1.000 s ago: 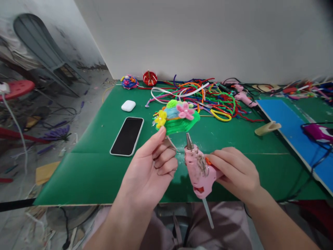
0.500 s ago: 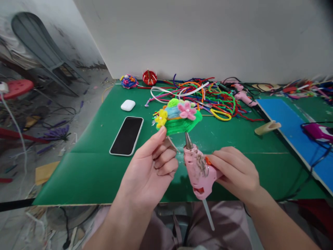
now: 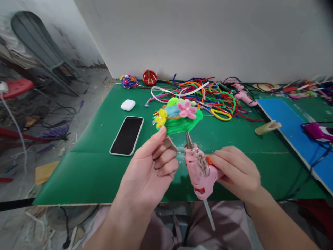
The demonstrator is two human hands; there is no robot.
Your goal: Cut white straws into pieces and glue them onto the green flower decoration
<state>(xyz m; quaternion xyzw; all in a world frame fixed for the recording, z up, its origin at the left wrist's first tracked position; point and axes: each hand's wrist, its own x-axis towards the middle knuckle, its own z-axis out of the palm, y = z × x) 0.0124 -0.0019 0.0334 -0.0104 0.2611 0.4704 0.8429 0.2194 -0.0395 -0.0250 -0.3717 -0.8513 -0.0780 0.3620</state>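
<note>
Between the thumb and fingers of my left hand (image 3: 153, 166) is a small pipe-cleaner hat (image 3: 179, 126), with a green brim, a blue band, a yellow flower (image 3: 161, 118) and a pink flower (image 3: 187, 109). It is raised above the table. My right hand (image 3: 239, 170) is wrapped round the handle of a pink hot glue gun (image 3: 196, 166), its front smeared with dark residue. The metal nozzle (image 3: 189, 140) points up at the brim's lower edge; whether it touches I cannot tell. A clear glue stick (image 3: 209, 215) sticks out of the gun's back end.
On the green table (image 3: 91, 173) lie a phone (image 3: 127, 135), a white earbud case (image 3: 128, 105), a heap of pipe cleaners (image 3: 182, 88) and yellow-handled scissors (image 3: 221, 114). Another pink glue gun (image 3: 244, 97) lies behind. At right are a bamboo piece (image 3: 267, 127) and a blue board (image 3: 283, 121).
The glue gun and my right hand have shifted very slightly to the right. My left hand and the hat are almost where they were.
</note>
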